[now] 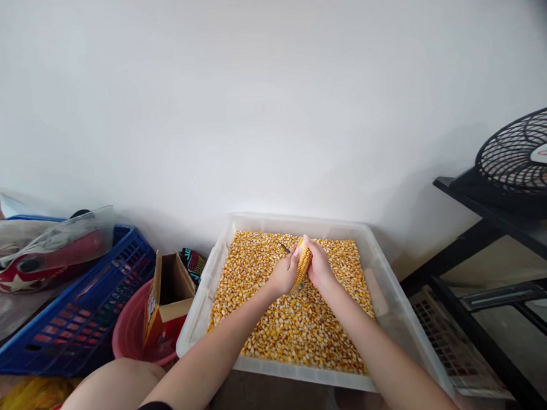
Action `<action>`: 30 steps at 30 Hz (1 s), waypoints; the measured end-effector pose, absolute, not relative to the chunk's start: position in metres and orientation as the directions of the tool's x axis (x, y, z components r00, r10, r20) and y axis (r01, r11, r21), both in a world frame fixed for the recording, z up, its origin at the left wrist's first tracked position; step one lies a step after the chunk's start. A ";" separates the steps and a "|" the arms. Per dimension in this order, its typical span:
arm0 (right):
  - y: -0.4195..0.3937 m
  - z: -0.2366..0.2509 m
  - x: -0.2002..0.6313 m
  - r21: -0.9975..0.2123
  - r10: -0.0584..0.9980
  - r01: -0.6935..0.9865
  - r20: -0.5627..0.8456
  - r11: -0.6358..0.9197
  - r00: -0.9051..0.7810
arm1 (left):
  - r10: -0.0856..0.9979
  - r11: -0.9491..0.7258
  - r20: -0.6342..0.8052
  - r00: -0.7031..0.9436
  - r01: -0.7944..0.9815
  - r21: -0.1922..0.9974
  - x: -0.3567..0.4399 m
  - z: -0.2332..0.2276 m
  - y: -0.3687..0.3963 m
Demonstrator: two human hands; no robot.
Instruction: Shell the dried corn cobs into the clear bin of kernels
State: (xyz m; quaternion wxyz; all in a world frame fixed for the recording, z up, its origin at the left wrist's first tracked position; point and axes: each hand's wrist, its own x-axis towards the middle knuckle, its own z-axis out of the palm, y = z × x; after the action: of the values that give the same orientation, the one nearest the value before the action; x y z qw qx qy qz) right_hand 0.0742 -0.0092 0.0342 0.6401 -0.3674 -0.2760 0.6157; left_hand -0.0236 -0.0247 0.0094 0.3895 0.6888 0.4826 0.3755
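An ear of corn, still lined with rows of yellow kernels, stands tilted between my two hands. My left hand is closed against its left side, and my right hand wraps round its right side near the top. A thin dark pointed thing sticks out beside the left hand's fingers; its other end is hidden and I cannot tell its kind. Below both hands, loose corn kernels cover the bottom of a translucent plastic bin.
To the left stand a red basin with an opened cardboard box in it, and a blue crate holding a red helmet. At right, a black fan sits on a black metal frame. A white wall rises behind.
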 end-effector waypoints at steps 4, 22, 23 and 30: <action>-0.010 0.035 0.073 -0.787 0.984 -0.617 -0.131 -0.028 0.123 | 0.956 -0.239 0.155 0.250 0.356 0.903 -0.023 0.005 -0.024; -0.005 0.026 0.081 -0.728 0.978 -0.669 -0.209 -0.152 0.006 | 0.959 -0.207 0.111 0.262 0.373 0.905 -0.023 0.008 -0.028; -0.005 0.026 0.080 -0.736 0.977 -0.663 -0.210 -0.137 0.032 | 0.960 -0.202 0.106 0.260 0.375 0.905 -0.023 0.007 -0.029; -0.002 0.029 0.085 -0.720 0.965 -0.661 -0.260 -0.211 -0.025 | 0.962 0.030 -0.052 0.268 0.085 0.996 -0.018 0.004 -0.027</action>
State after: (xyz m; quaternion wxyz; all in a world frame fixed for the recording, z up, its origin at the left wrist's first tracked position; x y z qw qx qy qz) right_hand 0.0850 -0.0025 0.0295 0.5932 -0.3684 -0.2066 0.6853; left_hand -0.0178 -0.0265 0.0043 0.5533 0.5728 0.4571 0.3960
